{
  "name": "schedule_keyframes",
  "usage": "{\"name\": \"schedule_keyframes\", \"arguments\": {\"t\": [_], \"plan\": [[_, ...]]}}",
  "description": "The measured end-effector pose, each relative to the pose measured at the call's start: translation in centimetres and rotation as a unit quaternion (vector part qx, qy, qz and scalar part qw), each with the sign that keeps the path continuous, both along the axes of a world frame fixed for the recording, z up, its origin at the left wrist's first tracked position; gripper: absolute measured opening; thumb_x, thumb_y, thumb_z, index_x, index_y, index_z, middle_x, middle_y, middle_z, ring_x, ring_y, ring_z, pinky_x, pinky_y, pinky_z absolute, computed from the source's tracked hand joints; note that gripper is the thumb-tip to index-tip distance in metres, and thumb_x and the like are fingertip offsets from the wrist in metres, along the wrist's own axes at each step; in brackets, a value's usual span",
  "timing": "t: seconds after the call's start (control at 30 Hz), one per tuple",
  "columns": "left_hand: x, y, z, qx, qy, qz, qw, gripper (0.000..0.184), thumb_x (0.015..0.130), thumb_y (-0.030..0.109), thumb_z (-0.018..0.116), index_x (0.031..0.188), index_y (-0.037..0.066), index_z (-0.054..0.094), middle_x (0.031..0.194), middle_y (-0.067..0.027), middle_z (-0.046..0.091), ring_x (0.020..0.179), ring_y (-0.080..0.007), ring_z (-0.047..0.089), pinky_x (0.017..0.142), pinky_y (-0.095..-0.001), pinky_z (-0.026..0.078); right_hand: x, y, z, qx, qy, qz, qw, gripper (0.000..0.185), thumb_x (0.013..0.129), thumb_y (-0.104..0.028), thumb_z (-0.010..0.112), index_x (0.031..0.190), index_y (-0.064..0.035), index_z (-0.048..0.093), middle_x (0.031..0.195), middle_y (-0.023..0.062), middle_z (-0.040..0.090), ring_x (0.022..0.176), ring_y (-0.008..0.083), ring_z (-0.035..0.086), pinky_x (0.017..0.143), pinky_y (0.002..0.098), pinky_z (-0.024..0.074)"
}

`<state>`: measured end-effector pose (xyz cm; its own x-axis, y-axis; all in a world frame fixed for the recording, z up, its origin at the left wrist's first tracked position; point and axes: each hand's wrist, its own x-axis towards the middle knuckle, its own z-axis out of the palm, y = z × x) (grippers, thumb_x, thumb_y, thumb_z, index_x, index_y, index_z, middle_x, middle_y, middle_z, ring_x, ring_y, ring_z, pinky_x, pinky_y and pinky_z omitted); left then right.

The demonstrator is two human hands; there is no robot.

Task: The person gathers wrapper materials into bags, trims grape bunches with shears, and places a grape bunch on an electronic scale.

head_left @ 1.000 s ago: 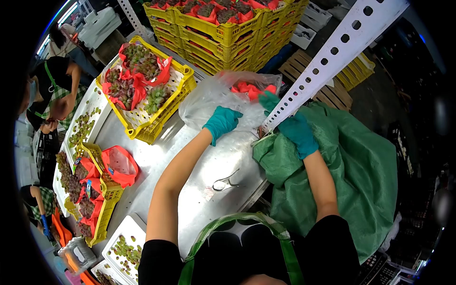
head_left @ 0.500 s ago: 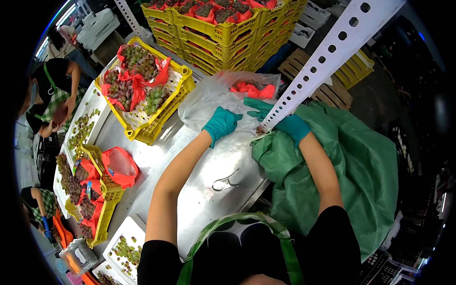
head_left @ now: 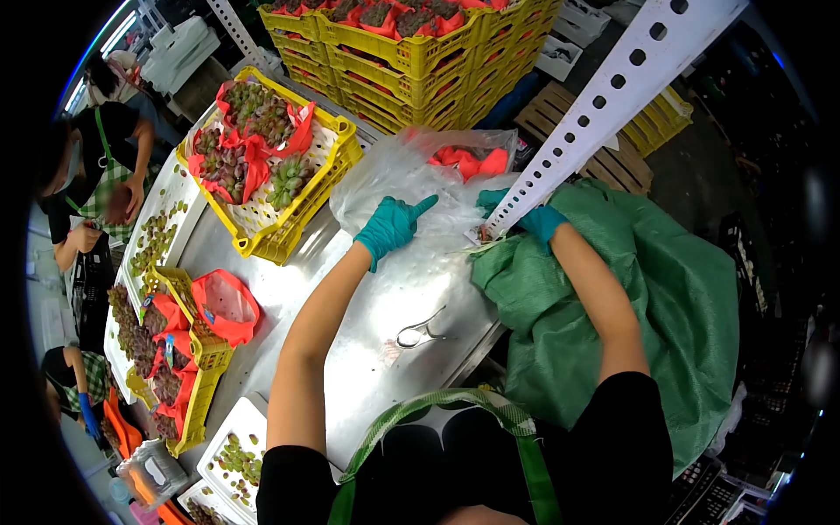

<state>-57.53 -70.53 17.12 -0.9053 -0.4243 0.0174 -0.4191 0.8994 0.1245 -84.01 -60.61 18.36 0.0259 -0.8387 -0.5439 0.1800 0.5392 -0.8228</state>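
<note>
My left hand (head_left: 391,227), in a teal glove, is over the near side of a clear plastic bag (head_left: 367,179) on the metal table. Its index finger is stretched toward the right and the other fingers are bent; I see nothing held in it. My right hand (head_left: 544,224), gloved alike, reaches behind the white perforated post (head_left: 560,149). The post hides much of that hand, and its fingertips show on the post's left beside the plastic, so its grip is unclear. Red wrappers (head_left: 471,161) lie in the clear plastic at the back.
Scissors (head_left: 420,334) lie on the metal table (head_left: 367,385). A yellow crate (head_left: 282,248) of grapes (head_left: 254,114) stands left, another crate (head_left: 203,407) nearer. Green sheeting (head_left: 612,324) drapes at right. Stacked crates (head_left: 420,61) rise behind. Co-workers (head_left: 118,153) are at far left.
My left hand has shifted slightly left, its index finger now clearly extended. My right hand's fingers, spread left of the post before, have drawn back toward it and look more bent.
</note>
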Motion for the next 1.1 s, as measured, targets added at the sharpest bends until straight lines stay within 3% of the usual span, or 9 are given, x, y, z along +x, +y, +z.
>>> {"name": "schedule_keyframes", "arguments": {"t": [0.13,0.2,0.23,0.33,0.57,0.67,0.77,0.93,1.1], "plan": [[0.7,-0.3,-0.7,0.035,-0.056,0.010,0.998,0.065,0.068,0.006,0.046,0.131,0.021,0.037,0.065,-0.0088,0.055,0.063,-0.0230,0.053,0.068,-0.0342,0.034,-0.7,2.0,1.7,-0.116,0.281,0.166,0.938,0.034,0.083,-0.010,0.040,0.115,-0.0020,0.050,0.116,0.0157,0.052,0.103,0.0256,0.051,0.087,0.0329,0.0408],[0.4,-0.2,-1.9,0.003,-0.047,0.017,0.999,0.066,0.065,0.009,0.050,0.130,0.021,0.038,0.071,-0.0110,0.055,0.066,-0.0253,0.052,0.067,-0.0366,0.036,-0.7,2.9,2.6,-0.191,0.472,0.289,0.811,0.033,0.082,-0.008,0.040,0.112,-0.0025,0.052,0.113,0.0166,0.053,0.101,0.0255,0.053,0.086,0.0324,0.0410],[0.2,0.0,-2.3,-0.013,-0.043,0.021,0.999,0.067,0.064,0.010,0.052,0.129,0.020,0.039,0.074,-0.0121,0.055,0.068,-0.0264,0.052,0.066,-0.0378,0.037,-0.4,3.3,3.5,-0.220,0.582,0.361,0.695,0.033,0.080,-0.006,0.041,0.110,-0.0021,0.054,0.110,0.0179,0.055,0.098,0.0263,0.054,0.085,0.0323,0.0413],[-1.0,1.4,-1.5,-0.028,-0.030,0.059,0.997,0.064,0.061,0.010,0.054,0.124,0.013,0.043,0.100,-0.0152,0.051,0.087,-0.0279,0.050,0.070,-0.0386,0.038,1.0,4.0,2.5,-0.192,0.455,0.214,0.843,0.031,0.076,-0.006,0.045,0.104,-0.0012,0.056,0.101,0.0200,0.057,0.090,0.0301,0.057,0.082,0.0343,0.0429],[-3.2,2.5,-1.2,-0.021,0.048,0.026,0.998,0.063,0.060,0.011,0.058,0.121,0.005,0.043,0.124,-0.0149,0.038,0.105,-0.0294,0.042,0.079,-0.0389,0.038,-0.3,3.5,-4.4,-0.209,0.625,0.348,0.667,0.032,0.072,-0.008,0.047,0.102,-0.0002,0.056,0.096,0.0199,0.059,0.088,0.0359,0.055,0.077,0.0390,0.0444],[-3.8,2.7,1.0,-0.175,0.077,-0.064,0.979,0.066,0.060,0.012,0.059,0.124,0.007,0.040,0.118,-0.0129,0.042,0.101,-0.0282,0.044,0.082,-0.0366,0.037,0.8,4.5,-2.8,-0.286,0.569,0.211,0.742,0.029,0.074,-0.008,0.046,0.101,0.0001,0.056,0.091,0.0206,0.059,0.085,0.0378,0.055,0.074,0.0406,0.0448],[-5.5,2.0,0.2,-0.083,0.043,-0.069,0.993,0.058,0.060,0.015,0.063,0.115,0.008,0.047,0.103,-0.0088,0.048,0.093,-0.0259,0.046,0.081,-0.0340,0.037,1.6,5.0,-2.4,-0.260,0.528,0.131,0.798,0.026,0.077,-0.008,0.046,0.099,-0.0003,0.055,0.089,0.0218,0.059,0.083,0.0389,0.055,0.071,0.0419,0.0445],[-7.8,0.4,-1.1,-0.130,0.023,-0.116,0.985,0.043,0.054,0.031,0.070,0.088,0.009,0.054,0.080,-0.0036,0.050,0.084,-0.0230,0.046,0.071,-0.0333,0.037,2.8,5.8,-3.2,-0.201,0.491,-0.031,0.847,0.017,0.078,-0.007,0.049,0.093,-0.0006,0.055,0.084,0.0232,0.057,0.079,0.0398,0.055,0.065,0.0414,0.0438],[-8.2,-1.2,-2.3,-0.163,0.002,-0.200,0.966,0.046,0.051,0.039,0.071,0.082,0.009,0.054,0.077,-0.0043,0.052,0.079,-0.0233,0.048,0.066,-0.0329,0.038,4.0,6.3,-4.5,-0.282,0.540,-0.152,0.778,0.006,0.077,-0.006,0.053,0.080,-0.0007,0.053,0.069,0.0202,0.056,0.064,0.0360,0.054,0.056,0.0381,0.0406]]}}
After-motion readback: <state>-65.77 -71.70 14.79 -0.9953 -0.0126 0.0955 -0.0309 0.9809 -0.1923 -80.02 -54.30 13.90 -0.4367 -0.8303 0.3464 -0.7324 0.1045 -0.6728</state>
